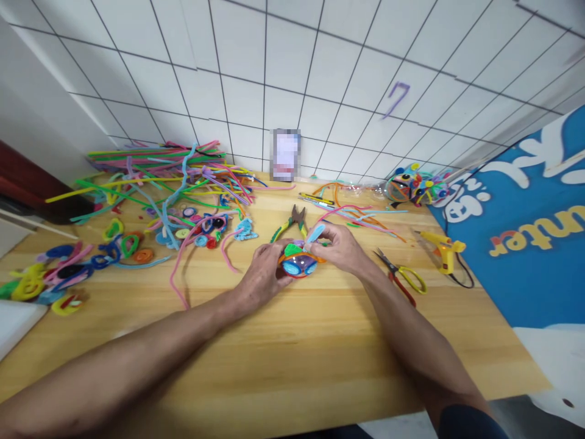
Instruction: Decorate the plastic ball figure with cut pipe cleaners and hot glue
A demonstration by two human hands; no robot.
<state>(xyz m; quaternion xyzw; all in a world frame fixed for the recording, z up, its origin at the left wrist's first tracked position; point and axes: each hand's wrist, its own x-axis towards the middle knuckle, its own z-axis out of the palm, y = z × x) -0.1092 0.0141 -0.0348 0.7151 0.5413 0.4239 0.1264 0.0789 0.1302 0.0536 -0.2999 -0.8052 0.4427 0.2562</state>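
Note:
A clear plastic ball decorated with pipe cleaners sits between my hands; it has an orange band, blue ovals and a green piece on top. My left hand is closed around its left side. Above its upper right, my right hand pinches a light blue pipe cleaner piece between thumb and fingers, close to the ball's top. Whether that piece touches the ball I cannot tell. Just behind the ball lie green-and-yellow pliers, partly hidden by my hands.
Loose pipe cleaners are heaped at the back left, with coiled shapes before them. Scissors and a yellow glue gun with its cord lie right. A decorated ball and a phone stand near the tiled wall.

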